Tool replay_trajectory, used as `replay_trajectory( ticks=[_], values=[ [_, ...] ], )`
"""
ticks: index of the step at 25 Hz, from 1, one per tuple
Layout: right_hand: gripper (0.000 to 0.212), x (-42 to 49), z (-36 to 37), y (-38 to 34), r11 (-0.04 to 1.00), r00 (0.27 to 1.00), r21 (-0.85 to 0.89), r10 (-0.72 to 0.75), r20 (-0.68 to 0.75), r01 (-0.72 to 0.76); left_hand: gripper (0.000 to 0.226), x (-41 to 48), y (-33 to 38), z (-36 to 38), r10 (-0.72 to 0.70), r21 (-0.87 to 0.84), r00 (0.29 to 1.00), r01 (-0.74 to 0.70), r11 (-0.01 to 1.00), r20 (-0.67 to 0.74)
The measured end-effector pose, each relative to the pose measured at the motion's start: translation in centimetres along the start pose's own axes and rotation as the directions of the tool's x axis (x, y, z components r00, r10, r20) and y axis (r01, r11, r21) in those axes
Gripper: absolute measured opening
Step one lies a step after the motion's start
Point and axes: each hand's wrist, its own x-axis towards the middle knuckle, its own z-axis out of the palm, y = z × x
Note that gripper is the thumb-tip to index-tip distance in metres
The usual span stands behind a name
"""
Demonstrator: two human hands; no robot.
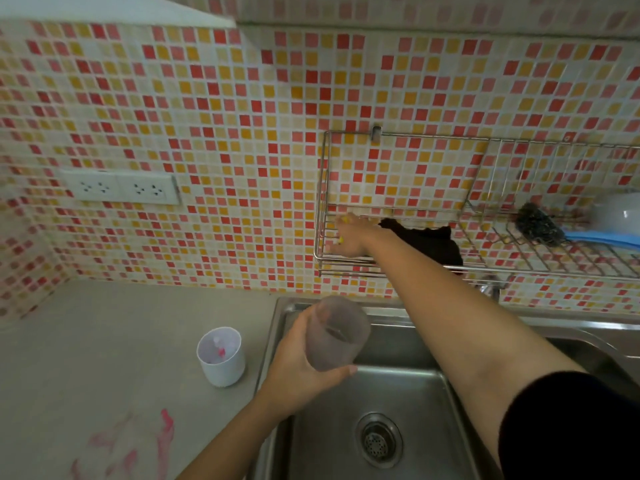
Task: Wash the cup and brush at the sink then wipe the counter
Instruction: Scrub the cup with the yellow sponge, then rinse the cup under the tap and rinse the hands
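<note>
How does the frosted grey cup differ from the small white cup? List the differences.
The frosted grey plastic cup is tilted, gripped by the left hand over the steel sink; the small white cup stands upright on the counter. Grey looks larger and translucent, white opaque. Both open-topped.

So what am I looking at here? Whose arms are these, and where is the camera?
There is no machine here. These are a person's two bare arms, and the one picture comes from a wide-angle camera worn on their head, looking down at a kitchen sink. The left hand grips a frosted cup over the sink's edge. The right hand reaches up into a wire rack on the tiled wall. Something yellow shows at its fingers, but it is too blurred to tell whether the hand holds anything. Also in the rack lie a dark cloth and a brush with a blue handle. On the counter stands a white cup, with pink marks nearer the camera.
</note>
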Motion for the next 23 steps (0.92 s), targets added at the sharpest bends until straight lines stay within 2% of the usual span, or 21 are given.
replay_trajectory(
  ticks=[2, 4, 6, 8, 9, 10, 12, 14, 16, 17, 18, 19, 21, 23],
  values=[
    [0.081, -0.4, 0.2, -0.6, 1.0, 0.998, 0.01, 0.027, 0.051, -0.028, 0.084, 0.3, 0.0, -0.1, -0.002, 0.0, 1.0, 0.002, 1.0, -0.001],
    [0.076, -1.2, -0.6, -0.9, 0.994, 0.999, 0.109, 0.007, 0.035, -0.011, 0.085, 0.5, 0.1, 0.3, 0.004, -0.005, 1.0, -0.004, 1.0, -0.007],
    [0.062, -2.8, -1.6, -0.4, 0.953, 0.995, 0.301, -0.018, -0.094, 0.045, 0.087, 0.7, 0.4, 1.2, 0.015, -0.023, 1.0, -0.015, 1.0, -0.001],
    [0.052, -5.4, -2.0, 1.0, 0.834, 0.93, 0.521, 0.024, -0.366, 0.183, 0.089, 1.1, 0.6, 2.7, 0.012, -0.06, 1.0, -0.011, 0.998, 0.026],
    [0.047, -7.2, -1.7, 1.9, 0.754, 0.851, 0.595, 0.094, -0.517, 0.279, 0.09, 1.4, 0.7, 3.6, 0.012, -0.081, 0.999, -0.008, 0.997, 0.044],
    [0.04, -9.3, -1.2, 2.9, 0.698, 0.739, 0.617, 0.188, -0.646, 0.362, 0.092, 1.7, 0.5, 4.7, 0.009, -0.099, 0.998, -0.003, 0.995, 0.06],
    [0.029, -13.5, 0.8, 5.2, 0.671, 0.498, 0.586, 0.355, -0.791, 0.454, 0.092, 1.9, 0.0, 6.9, -0.004, -0.128, 0.996, 0.016, 0.992, 0.091],
    [0.022, -16.9, 4.4, 8.1, 0.638, 0.334, 0.607, 0.508, -0.794, 0.473, 0.092, 1.9, -0.9, 9.5, -0.026, -0.134, 0.992, 0.043, 0.99, 0.125],
    [0.019, -19.3, 8.8, 11.4, 0.557, 0.252, 0.697, 0.67, -0.698, 0.451, 0.092, 1.7, -2.0, 12.1, -0.064, -0.125, 0.987, 0.083, 0.989, 0.15],
    [0.019, -20.0, 11.1, 13.0, 0.52, 0.251, 0.747, 0.724, -0.643, 0.413, 0.091, 1.6, -2.5, 13.3, -0.086, -0.122, 0.983, 0.106, 0.987, 0.161],
    [0.019, -20.5, 13.3, 14.7, 0.484, 0.28, 0.81, 0.77, -0.574, 0.331, 0.09, 1.6, -2.9, 14.5, -0.107, -0.122, 0.979, 0.129, 0.984, 0.172],
    [0.022, -20.5, 15.5, 16.2, 0.441, 0.35, 0.872, 0.799, -0.49, 0.212, 0.09, 1.7, -3.4, 15.4, -0.126, -0.12, 0.975, 0.149, 0.982, 0.181],
    [0.043, -20.0, 19.1, 19.2, 0.366, 0.55, 0.927, 0.793, -0.262, -0.087, 0.09, 1.9, -3.9, 16.9, -0.161, -0.115, 0.967, 0.186, 0.976, 0.198],
    [0.062, -18.8, 21.4, 21.7, 0.36, 0.694, 0.897, 0.714, -0.088, -0.257, 0.093, 2.4, -4.0, 18.0, -0.184, -0.103, 0.965, 0.205, 0.973, 0.19]
  ],
)
